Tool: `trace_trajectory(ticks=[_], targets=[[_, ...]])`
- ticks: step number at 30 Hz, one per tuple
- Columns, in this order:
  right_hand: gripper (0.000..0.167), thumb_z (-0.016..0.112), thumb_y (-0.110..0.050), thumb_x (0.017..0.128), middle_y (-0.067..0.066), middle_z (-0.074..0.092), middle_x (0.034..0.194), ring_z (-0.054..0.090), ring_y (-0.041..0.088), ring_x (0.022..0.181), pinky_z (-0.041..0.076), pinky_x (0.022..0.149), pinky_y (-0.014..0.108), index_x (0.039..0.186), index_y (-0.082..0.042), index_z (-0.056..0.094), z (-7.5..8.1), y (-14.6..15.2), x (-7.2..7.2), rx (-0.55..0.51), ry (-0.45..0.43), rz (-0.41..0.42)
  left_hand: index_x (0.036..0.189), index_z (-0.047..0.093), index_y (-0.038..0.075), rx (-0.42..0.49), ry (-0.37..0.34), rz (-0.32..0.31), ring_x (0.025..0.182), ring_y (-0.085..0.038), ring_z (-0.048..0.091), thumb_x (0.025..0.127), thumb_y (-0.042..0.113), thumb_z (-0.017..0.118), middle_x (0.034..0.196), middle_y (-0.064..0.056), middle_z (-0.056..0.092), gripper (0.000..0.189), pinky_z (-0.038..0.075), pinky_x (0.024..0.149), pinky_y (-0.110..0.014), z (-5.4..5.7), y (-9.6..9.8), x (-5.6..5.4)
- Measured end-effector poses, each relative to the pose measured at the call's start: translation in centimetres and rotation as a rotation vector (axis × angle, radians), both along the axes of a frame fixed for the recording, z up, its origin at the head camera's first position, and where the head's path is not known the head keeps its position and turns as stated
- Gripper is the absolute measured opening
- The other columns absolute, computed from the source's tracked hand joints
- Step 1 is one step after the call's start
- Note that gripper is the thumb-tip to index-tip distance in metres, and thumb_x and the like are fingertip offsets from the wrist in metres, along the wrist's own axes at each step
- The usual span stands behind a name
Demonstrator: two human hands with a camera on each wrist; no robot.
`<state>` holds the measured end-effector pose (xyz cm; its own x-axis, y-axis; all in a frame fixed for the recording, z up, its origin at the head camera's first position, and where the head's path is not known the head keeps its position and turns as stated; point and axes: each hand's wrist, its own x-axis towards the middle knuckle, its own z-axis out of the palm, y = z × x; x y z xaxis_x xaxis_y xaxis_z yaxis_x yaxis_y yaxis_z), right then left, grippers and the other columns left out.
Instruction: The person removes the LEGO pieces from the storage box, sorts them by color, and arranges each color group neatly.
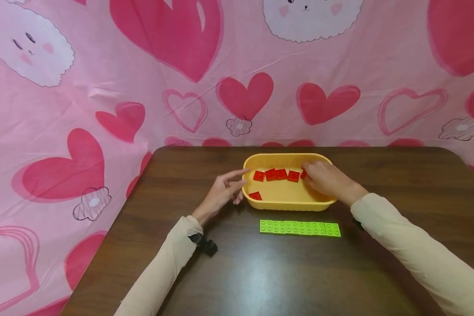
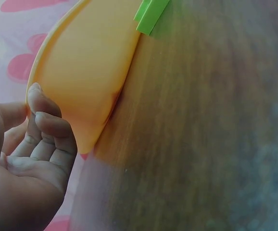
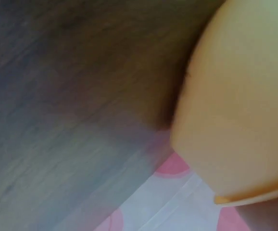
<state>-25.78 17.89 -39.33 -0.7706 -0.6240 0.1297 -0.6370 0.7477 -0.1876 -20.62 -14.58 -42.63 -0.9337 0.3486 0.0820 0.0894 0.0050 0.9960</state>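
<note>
A yellow plastic tray point(image 1: 288, 205) with rounded ends sits toward the back of the table. My left hand point(image 1: 222, 189) is at its left end, thumb and forefinger over the rim; in the left wrist view the other fingers of this hand point(image 2: 43, 144) curl against the outer wall. Inside the tray, my right hand point(image 1: 325, 177) reaches down at the right end, its fingertips pinching a red toy brick point(image 1: 303, 174), partly hidden. Several flat red bricks point(image 1: 280, 174) lie along the far side, and another red brick point(image 1: 255, 195) rests in the front left corner.
In front of the tray, several lime green bricks point(image 1: 300, 228) form a straight row on the dark wooden table point(image 1: 221, 281). A pink cloth point(image 1: 284, 66) printed with hearts hangs behind and to the left. The right wrist view shows the tray's outer wall point(image 3: 235, 110).
</note>
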Motion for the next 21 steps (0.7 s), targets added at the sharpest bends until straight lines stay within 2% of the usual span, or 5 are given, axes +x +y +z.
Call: trace_trajectory(ticks=[8, 10, 15, 17, 21], targets=[[0.023, 0.070, -0.009, 0.089, 0.001, 0.068, 0.084, 0.058, 0.015, 0.071, 0.054, 0.066, 0.030, 0.109, -0.001, 0.067, 2.0, -1.0, 1.5, -0.183, -0.330, 0.042, 0.142, 0.051, 0.000, -0.001, 0.007, -0.002, 0.050, -0.016, 0.053, 0.101, 0.007, 0.057, 0.063, -0.007, 0.061, 0.042, 0.047, 0.048, -0.023, -0.1, -0.2, 0.0], [0.024, 0.072, -0.012, 0.088, 0.000, 0.068, 0.084, 0.058, 0.015, 0.072, 0.055, 0.069, 0.031, 0.109, -0.001, 0.067, 1.8, -1.2, 1.8, -0.142, -0.308, 0.032, 0.142, 0.051, 0.000, 0.000, 0.006, -0.001, 0.050, -0.016, 0.052, 0.101, 0.005, 0.056, 0.063, -0.007, 0.061, 0.042, 0.046, 0.048, -0.023, -0.1, -0.2, -0.1], [0.027, 0.076, -0.015, 0.087, 0.009, 0.068, 0.097, 0.059, 0.024, 0.085, 0.058, 0.080, 0.044, 0.109, -0.002, 0.069, 1.1, -0.3, 2.5, -0.098, -0.134, -0.050, 0.143, 0.052, 0.001, -0.011, -0.014, -0.003, 0.050, -0.017, 0.053, 0.101, 0.006, 0.056, 0.064, -0.008, 0.061, 0.042, 0.048, 0.049, -0.023, -0.2, -0.1, -0.1], [0.027, 0.077, -0.015, 0.086, 0.010, 0.068, 0.105, 0.060, 0.025, 0.093, 0.057, 0.084, 0.047, 0.110, -0.004, 0.070, 1.1, 0.0, 2.8, -0.145, -0.154, -0.044, 0.142, 0.052, 0.002, -0.019, -0.016, 0.001, 0.051, -0.017, 0.053, 0.101, 0.008, 0.057, 0.065, -0.008, 0.061, 0.042, 0.049, 0.050, -0.023, -0.1, -0.2, -0.1], [0.026, 0.082, -0.015, 0.082, 0.002, 0.069, 0.097, 0.060, 0.022, 0.089, 0.057, 0.084, 0.041, 0.105, -0.008, 0.072, 1.1, 0.4, 3.1, -0.186, -0.256, 0.017, 0.142, 0.052, 0.001, -0.019, -0.014, 0.000, 0.051, -0.017, 0.053, 0.101, 0.006, 0.056, 0.064, -0.008, 0.061, 0.042, 0.048, 0.049, -0.023, -0.1, -0.2, -0.1]])
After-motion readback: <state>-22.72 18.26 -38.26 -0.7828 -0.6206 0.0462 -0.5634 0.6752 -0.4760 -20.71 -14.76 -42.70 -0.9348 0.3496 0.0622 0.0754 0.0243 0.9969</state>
